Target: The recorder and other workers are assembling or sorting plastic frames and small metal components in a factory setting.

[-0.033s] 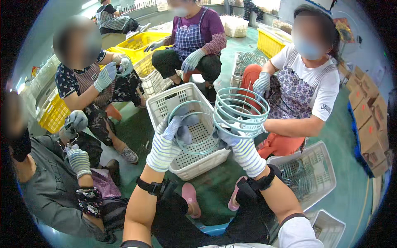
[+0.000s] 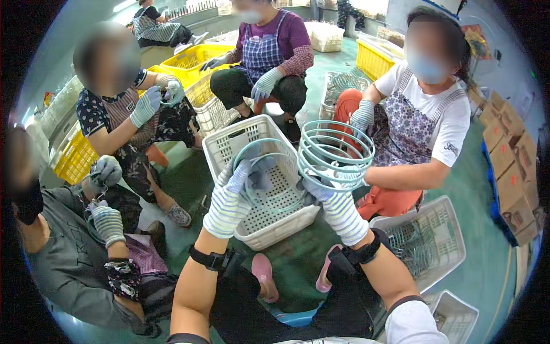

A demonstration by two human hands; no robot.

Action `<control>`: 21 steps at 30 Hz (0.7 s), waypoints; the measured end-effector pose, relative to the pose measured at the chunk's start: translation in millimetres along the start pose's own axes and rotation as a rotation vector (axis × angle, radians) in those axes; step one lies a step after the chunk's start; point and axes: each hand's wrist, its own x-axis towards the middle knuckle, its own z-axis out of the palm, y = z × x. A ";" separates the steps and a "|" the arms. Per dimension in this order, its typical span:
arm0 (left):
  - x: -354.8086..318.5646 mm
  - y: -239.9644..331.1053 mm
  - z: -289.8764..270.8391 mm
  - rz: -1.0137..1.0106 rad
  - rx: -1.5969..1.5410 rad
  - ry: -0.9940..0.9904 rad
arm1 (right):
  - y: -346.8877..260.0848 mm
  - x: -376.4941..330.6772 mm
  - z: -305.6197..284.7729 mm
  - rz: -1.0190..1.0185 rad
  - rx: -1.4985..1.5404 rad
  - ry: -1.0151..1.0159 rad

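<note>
From the head camera, the person's left hand (image 2: 229,198), in a striped work glove, was closed around a single pale green ring (image 2: 269,172), holding it over the white perforated basket (image 2: 229,137) that sat on the green floor (image 2: 298,258) between the person's knees. The right hand (image 2: 335,203), gloved the same way, had its fingers (image 2: 314,186) curled under a stack of the same pale green rings (image 2: 335,155), gripped from below and raised just to the right of the basket, above its right rim. The stack stood between the camera and the lap of a seated co-worker in a white shirt and floral apron, whose gloved hand (image 2: 362,117) showed just behind the rings. Another white basket (image 2: 435,215) holding more green wire parts lay on the floor to the right, near the person's right forearm. Across the basket sat a person in a checked apron, with yellow crates (image 2: 197,57) beside them; to the left, two more people in gloves worked at small parts of their own, close against the person's left leg. Brown cardboard boxes (image 2: 507,149) were stacked along the far right. People and baskets hemmed in the white basket on all sides.
</note>
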 end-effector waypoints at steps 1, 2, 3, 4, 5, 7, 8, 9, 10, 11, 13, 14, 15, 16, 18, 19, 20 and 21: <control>2.0 -2.6 4.3 0.025 0.014 0.154 | 1.1 0.9 -5.5 0.000 -0.001 0.002; 3.5 -1.7 -2.4 0.024 -0.100 0.023 | -0.9 2.2 -11.9 0.240 0.129 -0.068; 4.4 -0.7 -13.8 0.026 -0.095 0.025 | -6.2 3.1 -15.2 0.478 0.263 -0.140; 6.0 -0.9 -27.9 -0.036 -0.222 0.066 | -12.0 2.0 -12.6 0.521 0.379 -0.083; 9.2 -2.7 -28.9 -0.107 -0.359 0.100 | -9.5 0.6 -16.0 0.522 0.372 -0.078; 13.1 -8.7 -26.2 -0.116 -0.418 0.152 | 1.0 -2.0 -23.1 0.464 0.312 0.008; 10.8 -8.1 -19.9 -0.150 -0.423 0.177 | 1.7 0.4 -25.6 0.475 0.332 -0.004; 9.0 -7.5 -14.5 -0.183 -0.428 0.203 | 0.5 1.7 -28.1 0.477 0.333 -0.003; 8.3 -7.0 -11.2 -0.185 -0.428 0.204 | -2.5 2.7 -30.8 0.528 0.356 0.009; 7.7 -5.0 -7.4 -0.185 -0.395 0.094 | -8.5 5.5 -32.4 0.577 0.380 0.019; 6.4 -4.4 0.9 -0.185 -0.363 -0.015 | -15.5 9.3 -34.7 0.540 0.398 0.078; 5.2 -5.4 6.7 -0.129 -0.041 0.032 | -18.3 11.8 -36.6 0.506 0.386 0.085; 4.8 -5.7 13.6 -0.073 0.280 0.079 | -20.2 14.3 -38.5 0.473 0.375 0.092; 5.2 -4.5 21.7 -0.058 0.380 0.019 | -21.3 16.9 -40.5 0.475 0.375 0.090; 8.8 -3.3 22.6 -0.106 0.367 0.003 | -24.3 22.9 -46.1 0.479 0.277 0.045; 10.3 -1.9 23.4 -0.154 0.356 -0.014 | -24.9 24.8 -48.3 0.479 0.278 0.044; 11.8 -1.1 26.2 -0.153 0.346 0.016 | -23.0 25.1 -51.3 0.462 0.221 0.011; 12.8 2.7 29.7 -0.152 0.347 0.017 | -20.1 25.6 -54.3 0.443 0.165 -0.021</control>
